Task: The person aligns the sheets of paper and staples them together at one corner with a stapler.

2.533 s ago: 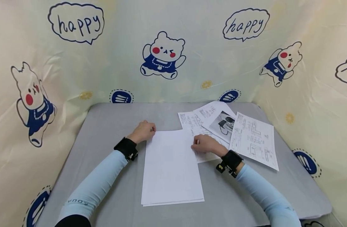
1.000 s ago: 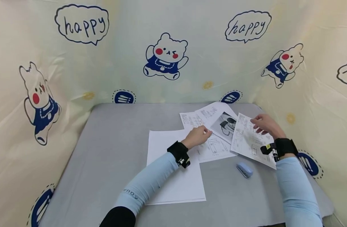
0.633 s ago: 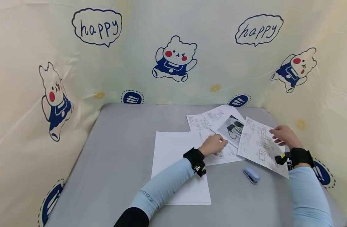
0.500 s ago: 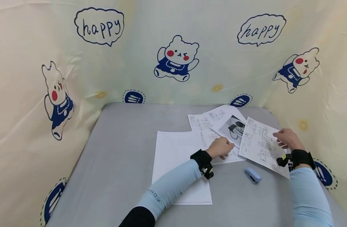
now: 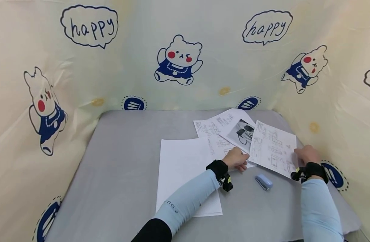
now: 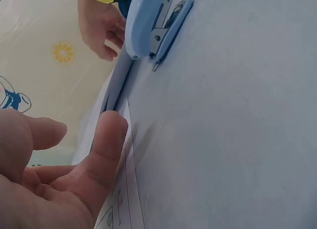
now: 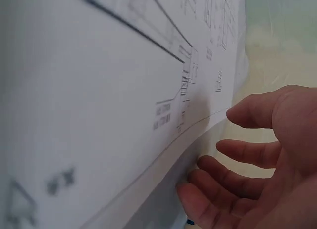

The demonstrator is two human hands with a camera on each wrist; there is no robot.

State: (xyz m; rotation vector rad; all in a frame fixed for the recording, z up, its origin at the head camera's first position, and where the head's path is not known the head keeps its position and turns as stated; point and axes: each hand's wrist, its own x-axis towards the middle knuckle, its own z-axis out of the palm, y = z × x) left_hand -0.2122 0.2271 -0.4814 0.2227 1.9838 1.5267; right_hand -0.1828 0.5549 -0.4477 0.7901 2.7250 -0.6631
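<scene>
The rightmost printed sheet [image 5: 272,144], covered in line drawings, lies between my two hands. My left hand [image 5: 234,158] is at its lower left corner, above another printed sheet [image 5: 216,141]. In the left wrist view, the thumb [image 6: 49,132] and index finger stand apart beside the paper edge, with no paper pinched between them. My right hand [image 5: 309,155] is at the sheet's right edge. In the right wrist view, the thumb [image 7: 252,110] comes up to that edge while the loosely bent fingers [image 7: 233,184] lie beyond and below it; a gap shows between them.
A blue stapler [image 5: 264,182] lies on the grey table [image 5: 127,161] in front of the sheets. Blank white paper [image 5: 182,164] lies under my left forearm. A sheet with a photo [image 5: 242,132] overlaps others at the back. A patterned curtain [image 5: 136,67] surrounds the table.
My left hand has left the blank paper's corner and crossed right to the printed sheets. My right hand has moved right to the rightmost sheet's outer edge. The stapler has come into view.
</scene>
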